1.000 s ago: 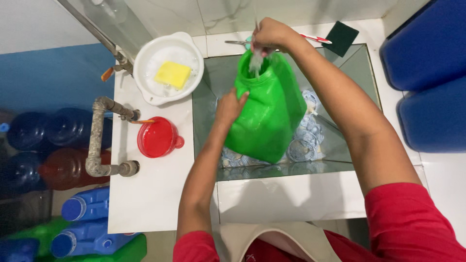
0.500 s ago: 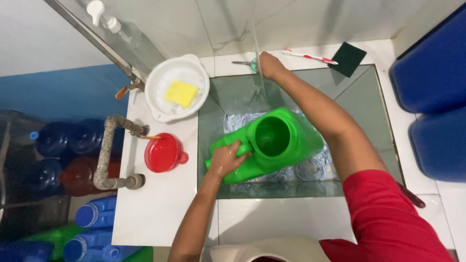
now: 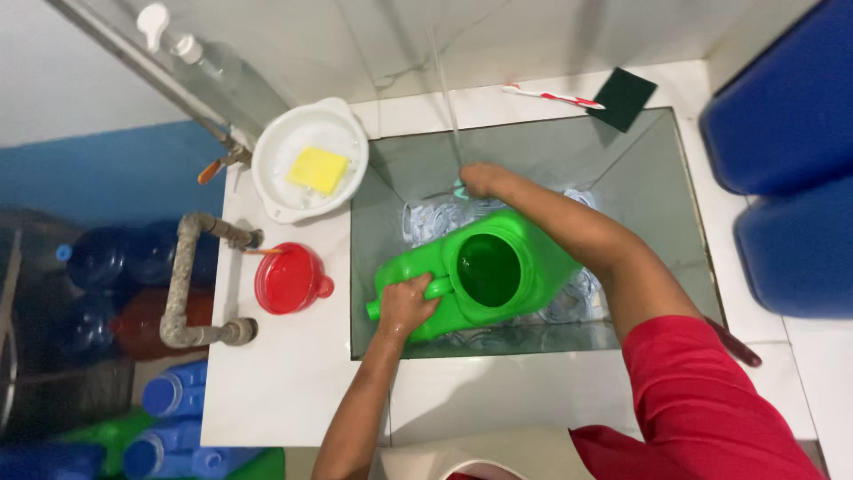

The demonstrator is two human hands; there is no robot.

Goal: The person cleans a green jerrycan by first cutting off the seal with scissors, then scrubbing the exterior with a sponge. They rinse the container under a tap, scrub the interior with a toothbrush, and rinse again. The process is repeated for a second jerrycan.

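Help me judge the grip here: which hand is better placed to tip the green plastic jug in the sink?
Probably the left hand: it already grips the green plastic jug at its handle. The right hand is up by the thin water stream, off the jug.

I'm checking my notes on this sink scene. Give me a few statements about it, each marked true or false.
1. The left hand grips the green jug by its handle. True.
2. The jug lies in the sink, its wide opening facing up. True.
3. The yellow sponge lies in the red funnel. False: it lies in the white bowl.
4. The right hand holds the dark green pad. False: the pad lies apart on the sink's edge.
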